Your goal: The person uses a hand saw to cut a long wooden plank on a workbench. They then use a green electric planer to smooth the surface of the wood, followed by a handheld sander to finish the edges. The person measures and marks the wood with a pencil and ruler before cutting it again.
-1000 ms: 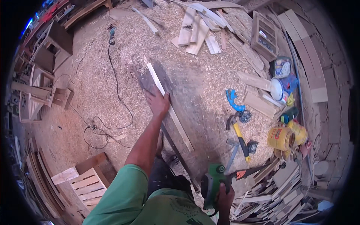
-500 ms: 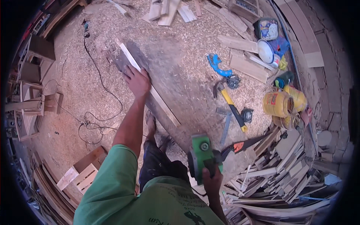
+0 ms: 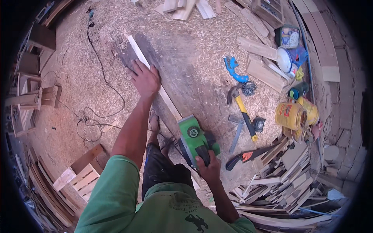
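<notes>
My left hand lies open, fingers spread, across a pale wooden strip on a dark, worn board. My right hand is closed on the black handle of a green electric planer, which sits at the near end of the strip. Right of the planer are a metal square, a yellow-handled hammer and a saw with an orange patch. A blue tool-like object lies beyond the hammer.
Wood shavings cover the floor around a black cord. Wooden furniture stands at left, a slatted piece at lower left. Yellow jugs, a white bucket and offcuts line the right; planks lie at the top.
My right hand has moved the planer up and left, onto the near end of the strip. My left hand stays on the strip, and the whole view has shifted.
</notes>
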`<move>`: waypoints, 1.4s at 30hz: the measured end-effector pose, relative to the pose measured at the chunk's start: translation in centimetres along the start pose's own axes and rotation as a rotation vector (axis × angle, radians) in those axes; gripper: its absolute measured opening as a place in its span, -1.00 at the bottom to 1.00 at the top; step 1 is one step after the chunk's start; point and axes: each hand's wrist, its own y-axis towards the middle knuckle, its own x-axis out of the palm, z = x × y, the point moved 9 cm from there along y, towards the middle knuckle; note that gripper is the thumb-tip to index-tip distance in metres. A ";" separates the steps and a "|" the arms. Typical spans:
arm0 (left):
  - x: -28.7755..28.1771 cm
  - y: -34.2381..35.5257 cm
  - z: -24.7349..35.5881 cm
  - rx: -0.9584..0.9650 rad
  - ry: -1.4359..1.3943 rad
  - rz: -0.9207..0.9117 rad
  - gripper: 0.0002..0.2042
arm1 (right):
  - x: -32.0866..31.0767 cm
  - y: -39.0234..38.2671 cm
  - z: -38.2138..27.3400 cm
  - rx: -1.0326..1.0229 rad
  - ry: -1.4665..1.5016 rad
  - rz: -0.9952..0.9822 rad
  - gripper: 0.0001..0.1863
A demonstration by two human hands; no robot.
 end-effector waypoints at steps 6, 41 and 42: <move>0.1 0.3 -0.3 -0.006 -0.004 -0.001 -0.21 | 0.6 1.4 -0.8 -0.004 -0.045 0.014 -0.50; -1.6 -6.7 -23.9 -0.462 -0.495 -0.321 -0.45 | 13.1 28.5 -25.2 -0.210 -0.022 -0.004 -0.49; -1.4 -8.3 -26.4 -0.512 -0.464 -0.360 -0.46 | 13.9 30.1 -26.7 -0.238 -0.009 -0.002 -0.48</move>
